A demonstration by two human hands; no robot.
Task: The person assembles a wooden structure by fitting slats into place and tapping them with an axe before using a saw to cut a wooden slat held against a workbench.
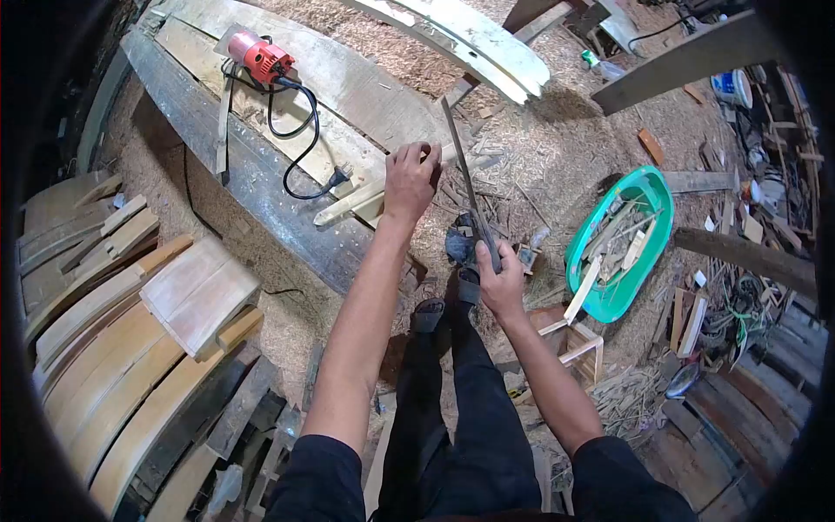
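My left hand (410, 181) is closed around a pale strip of wood (352, 202), which lies across the edge of a broad plank workpiece (383, 109). One end of the strip sticks out to the left of the hand, the other to the right. In my right hand (502, 280) is the dark handle of a machete (468, 178). Its long, narrow blade points up and away, passing just right of the left hand and overlapping the strip's right end in this view.
A red power tool (261, 59) with a black cord and plug (337, 177) rests on the planks. On the right, a green tub (663, 209) holds wood scraps. Curved timbers (130, 383) are stacked at left. Shavings cover the floor (539, 148), and a small wooden frame (584, 352) stands near my legs.
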